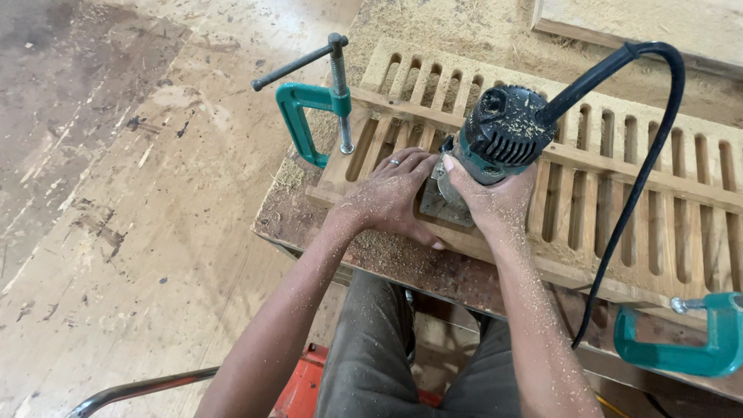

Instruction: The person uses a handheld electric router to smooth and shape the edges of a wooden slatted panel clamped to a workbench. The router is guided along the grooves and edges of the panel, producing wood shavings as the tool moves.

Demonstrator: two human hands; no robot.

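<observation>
A small green and black trim router (495, 139) is being gripped by the right hand (491, 203), fingers wrapped round the lower body, so that hand is clamped on the tool. The router is sitting on a slotted wooden panel (619, 193) near its left end, and its metal base plate (441, 207) is only partly being shown, since both hands are covering most of it. The bit can't be seen at all, hidden under the body and the base.

The left hand (391, 193) is being pressed flat on the panel, fingers spread, thumb side touching the base plate; nothing is being grasped by it as far as can be told. A ring is being worn on one finger. Both hands are close together, nearly touching, and both forearms are dusted with sawdust.

The black power cord (642, 178) is looping up from the router top and dropping down past the table edge, where its end is being lost behind the leg area.

The panel is being held to the sawdust-covered workbench (294, 213) by a green clamp (309, 116) at the left end. A second green clamp (685, 340) at the lower right is being cut off by the frame edge. The panel's right end is cut off too. Something red (306, 383) beside the knees is too hidden to identify.
</observation>
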